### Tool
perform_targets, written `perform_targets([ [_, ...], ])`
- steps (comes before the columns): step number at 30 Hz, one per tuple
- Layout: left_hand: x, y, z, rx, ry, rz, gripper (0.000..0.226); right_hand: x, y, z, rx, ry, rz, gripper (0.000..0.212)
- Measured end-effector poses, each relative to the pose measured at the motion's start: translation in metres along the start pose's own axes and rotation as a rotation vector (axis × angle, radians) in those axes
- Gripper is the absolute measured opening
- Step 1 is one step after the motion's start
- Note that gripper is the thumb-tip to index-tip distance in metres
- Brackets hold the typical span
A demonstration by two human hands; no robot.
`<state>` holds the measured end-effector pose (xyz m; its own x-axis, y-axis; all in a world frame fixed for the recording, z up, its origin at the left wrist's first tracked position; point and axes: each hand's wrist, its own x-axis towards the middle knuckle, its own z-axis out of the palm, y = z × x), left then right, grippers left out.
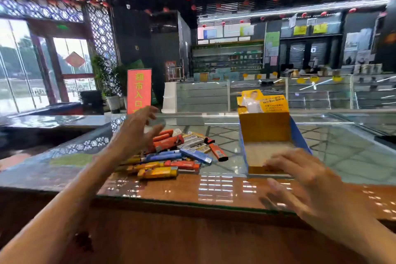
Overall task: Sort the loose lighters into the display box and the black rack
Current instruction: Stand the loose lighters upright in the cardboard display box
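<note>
Orange, yellow, blue and white lighters [175,152]: lay heaped loose by the near edge of the desk [214,186], left of centre.
Display box [264,128]: just right of the heap; its tray looked empty.
Black rack: not in view.
Progress: seemingly barely begun; whole heap left to sort.
Left hand [137,130]: open, fingers spread over the heap, holding nothing.
Right hand [310,180]: open at the box's front wall; contact unclear.
Surface: glossy glass over wood.
Room: a shop, glass cases [257,94] and red sign [139,90] beyond.

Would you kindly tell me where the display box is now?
In the head view, the display box stands right of centre on the glass counter, right of the lighter pile, behind the right hand.
</note>
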<state>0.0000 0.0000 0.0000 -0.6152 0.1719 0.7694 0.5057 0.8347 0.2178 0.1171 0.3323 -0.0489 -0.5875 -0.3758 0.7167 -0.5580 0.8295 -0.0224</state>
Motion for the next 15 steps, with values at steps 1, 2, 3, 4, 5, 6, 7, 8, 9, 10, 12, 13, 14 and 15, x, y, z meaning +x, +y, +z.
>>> perform_targets([
  [1, 0.011, -0.008, 0.005, 0.018, -0.166, -0.093, 0.046, 0.006, 0.004, 0.007, 0.024, -0.056, 0.017, 0.016],
  [2, 0.018, -0.009, 0.006, 0.078, -0.342, -0.163, 0.056, 0.010, 0.003, 0.010, 0.047, -0.157, 0.050, 0.019],
  [3, 0.026, -0.015, 0.011, 0.148, -0.473, -0.200, 0.064, 0.010, 0.008, 0.017, 0.064, -0.231, 0.053, 0.021],
  [4, 0.031, -0.017, 0.013, 0.197, -0.574, -0.242, 0.071, 0.010, 0.010, 0.019, 0.125, -0.298, 0.082, 0.021],
  [5, 0.035, -0.019, 0.018, 0.223, -0.644, -0.266, 0.075, 0.008, 0.014, 0.025, 0.158, -0.326, 0.087, 0.021],
  [6, 0.035, -0.020, 0.022, 0.233, -0.700, -0.286, 0.073, 0.005, 0.015, 0.026, 0.198, -0.337, 0.109, 0.022],
  [7, 0.038, -0.023, 0.026, 0.218, -0.732, -0.286, 0.068, 0.004, 0.018, 0.027, 0.207, -0.328, 0.118, 0.026],
  [8, 0.040, -0.023, 0.028, 0.200, -0.745, -0.274, 0.060, 0.003, 0.018, 0.025, 0.210, -0.332, 0.134, 0.031],
  [9, 0.043, -0.024, 0.030, 0.188, -0.754, -0.270, 0.053, 0.004, 0.019, 0.026, 0.204, -0.329, 0.130, 0.033],
  [10, 0.044, -0.025, 0.031, 0.187, -0.759, -0.264, 0.047, 0.005, 0.018, 0.025, 0.205, -0.331, 0.132, 0.032],
  [12, 0.044, -0.025, 0.036, 0.227, -0.777, -0.245, 0.042, 0.005, 0.019, 0.026, 0.214, -0.323, 0.115, 0.031],
  [13, 0.044, -0.026, 0.039, 0.248, -0.786, -0.251, 0.041, 0.005, 0.020, 0.027, 0.218, -0.318, 0.107, 0.033],
  [14, 0.045, -0.026, 0.041, 0.261, -0.796, -0.264, 0.040, 0.006, 0.019, 0.026, 0.219, -0.320, 0.108, 0.033],
  [15, 0.045, -0.025, 0.043, 0.266, -0.809, -0.275, 0.038, 0.006, 0.020, 0.027, 0.216, -0.314, 0.108, 0.030],
])
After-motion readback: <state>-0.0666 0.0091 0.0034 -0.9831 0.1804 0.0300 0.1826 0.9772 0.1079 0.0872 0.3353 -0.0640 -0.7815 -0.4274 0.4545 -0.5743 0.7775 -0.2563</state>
